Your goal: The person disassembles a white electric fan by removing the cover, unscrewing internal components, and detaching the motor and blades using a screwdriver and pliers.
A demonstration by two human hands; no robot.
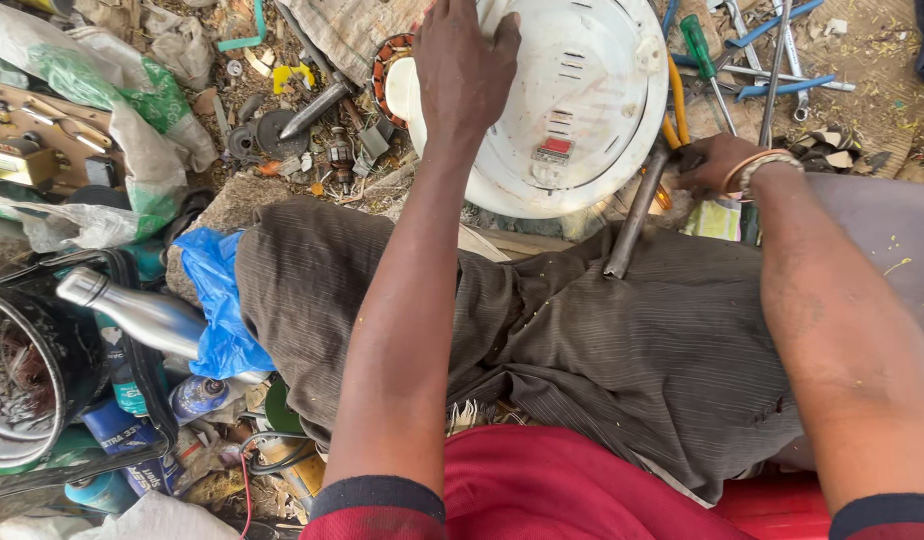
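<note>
A round white plastic housing point(592, 90) with vent slots and a small red label lies on the ground in front of my knees. My left hand point(462, 65) rests on its left part, fingers spread over the rim. My right hand point(717, 165) is at the housing's right edge, closed around the dark end of a tool; whether that is the grey metal pipe point(632, 225) leaning across my trousers I cannot tell. Orange-handled pliers point(674, 105) lie just beside that hand.
Spanners and a green-handled screwdriver point(697, 45) lie at the top right. Small motor parts and scrap point(312, 130) cover the ground at the left. A steel bottle point(132, 310), a blue plastic bag point(217, 300) and a black round container point(27, 370) sit at my left.
</note>
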